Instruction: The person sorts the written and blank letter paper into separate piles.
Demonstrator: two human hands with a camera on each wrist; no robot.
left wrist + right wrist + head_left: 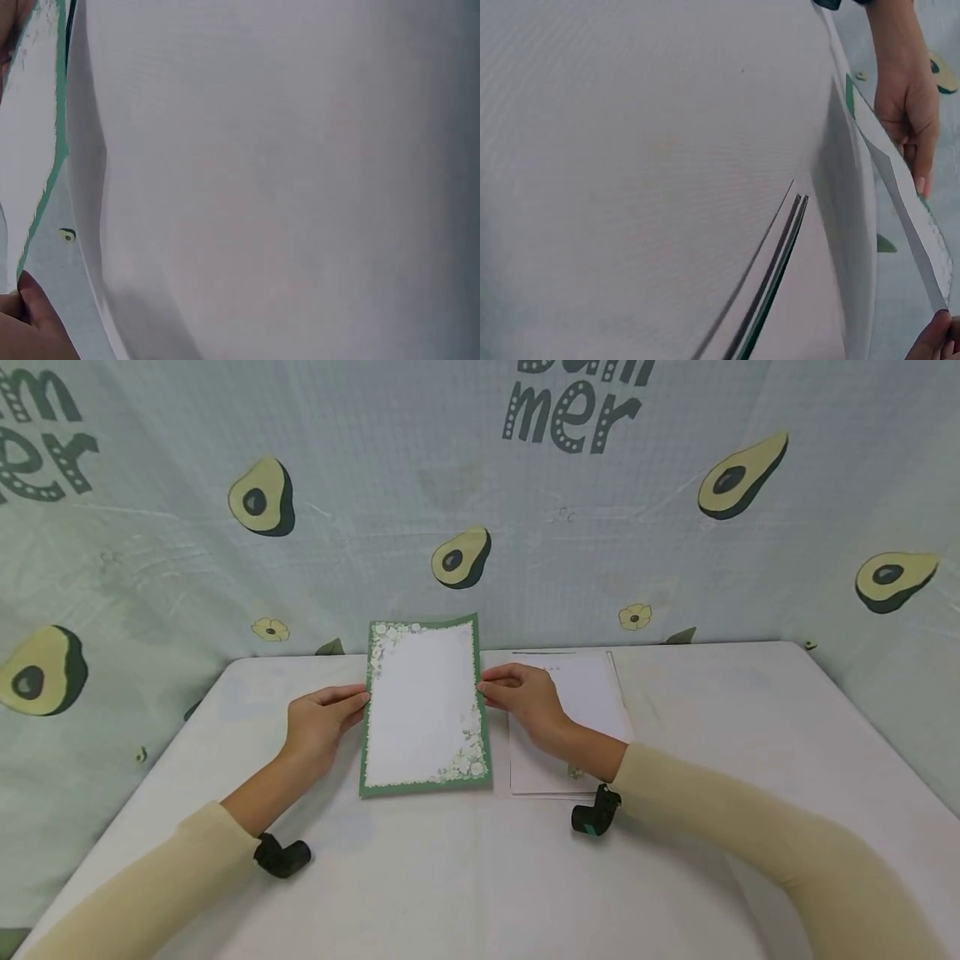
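Note:
A sheet of paper point(423, 710) with a green border and white flowers in two corners is held up between both hands, tilted toward the head camera. My left hand point(318, 727) pinches its left edge between thumb and fingers. On the opposite edge, my right hand point(531, 700) pinches the paper at about the same height. From the left wrist, the paper point(34, 135) looks slightly bent, the left thumb on its edge. The right wrist view shows the paper point(896, 180) nearly edge-on, with both hands at its sides.
Under the right forearm lies a stack of papers point(592, 693), a pale sheet on top; green and dark edges show in the right wrist view. A white cloth covers the table point(420, 877). Behind it hangs an avocado-print backdrop point(360, 568).

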